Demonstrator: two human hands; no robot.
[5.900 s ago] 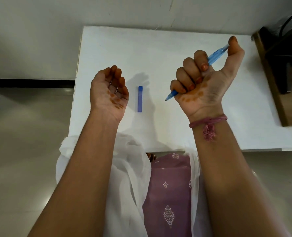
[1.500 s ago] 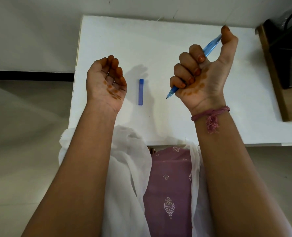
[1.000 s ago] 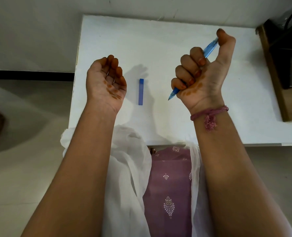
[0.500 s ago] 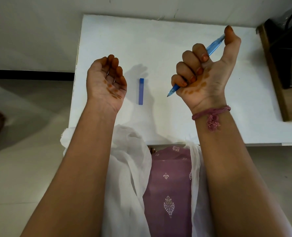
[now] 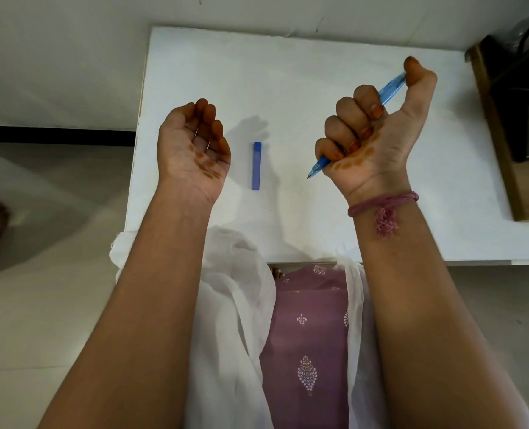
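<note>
Gripping is shown on the right hand [image 5: 371,134]: four fingers are curled round a blue pen [image 5: 393,89] and the thumb is pressed on its top end. The pen is held fist-style over the table [image 5: 288,72] and is tilted. Its tip is pointed down-left, toward the person, and its top end up-right. The mid barrel is hidden by the fingers; only the tip section and the top section are seen.

The left hand [image 5: 192,150] is held palm-up with its fingers loosely curled. Nothing is held in it. A ring [image 5: 207,147] is seen on one finger.

A blue bar [image 5: 256,165] is laid flat on the table between the two hands, nearer the left one. Its long axis is run away from the person. It is touched by neither hand.

A pink thread [image 5: 383,202] is tied round the right wrist. Orange marks are seen on both palms and on the fingertips. A white scarf [image 5: 235,289] and a purple garment [image 5: 306,335] are seen below the table's near edge. A dark wooden unit [image 5: 504,134] is set against the table's right side.
</note>
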